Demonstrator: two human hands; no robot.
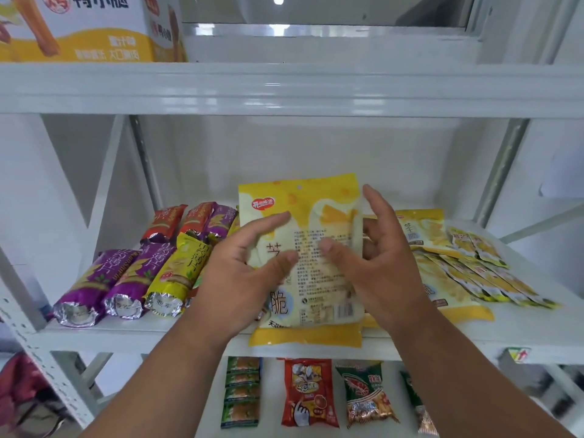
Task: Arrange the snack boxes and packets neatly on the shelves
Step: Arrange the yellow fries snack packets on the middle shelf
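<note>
Between my 2 hands a yellow snack packet (303,248) stands at the middle shelf's (521,336) front edge; my left hand (240,263) and right hand (382,263) pinch it, more yellow packets (448,273) lying behind.
</note>
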